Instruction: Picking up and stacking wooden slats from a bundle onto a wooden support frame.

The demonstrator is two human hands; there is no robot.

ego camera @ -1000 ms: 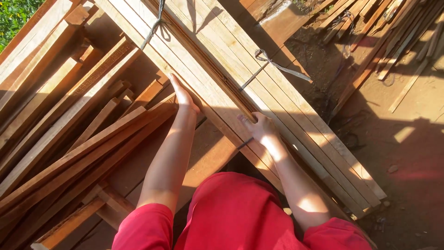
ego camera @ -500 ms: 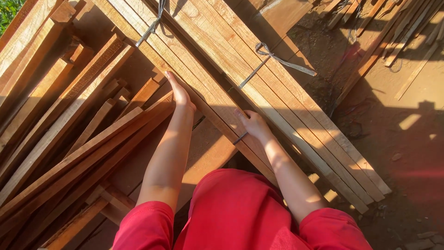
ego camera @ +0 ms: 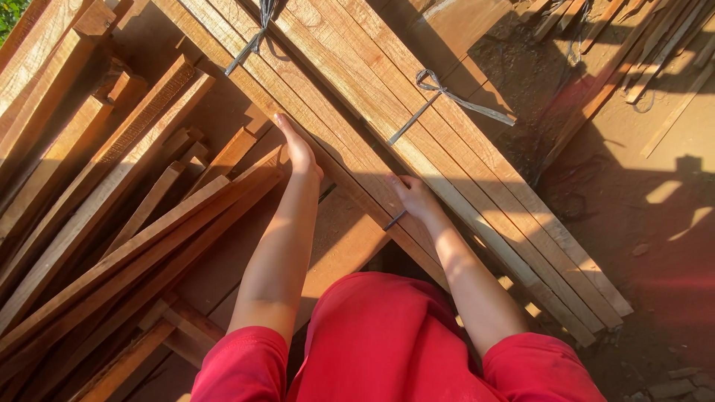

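Planks (ego camera: 417,134) tied into one flat bundle run diagonally from the top centre of the frame down to the lower right, lit by low orange sun.

Far left: loose wood strips (ego camera: 112,246) piled in a messy heap, fanning from the lower left up toward the middle; thicker beams (ego camera: 45,82) lie at the upper left. A sliver of green grass (ego camera: 9,15) shows in the top left corner.

Left of centre: left hand (ego camera: 299,149), fingers straight and together, laid flat against the left edge of the bundle, not gripping anything. Just above it, a grey strap (ego camera: 249,46) crosses the bundle near the top of the frame.

Centre: right hand (ego camera: 413,195) rests on top of the bundle, fingers curled down onto the wood; cannot tell if it actually grips a board. A second grey strap (ego camera: 447,100) with a twisted knot and a loose tail sits just above and right of it, and its lower end pokes out at the bundle's edge beside the wrist.

Bottom centre: red shirt (ego camera: 387,342), sleeves at both lower sides.

Right: bare dirt ground (ego camera: 655,246) in shadow with bright patches, and more scrap boards (ego camera: 633,67) at the upper right.
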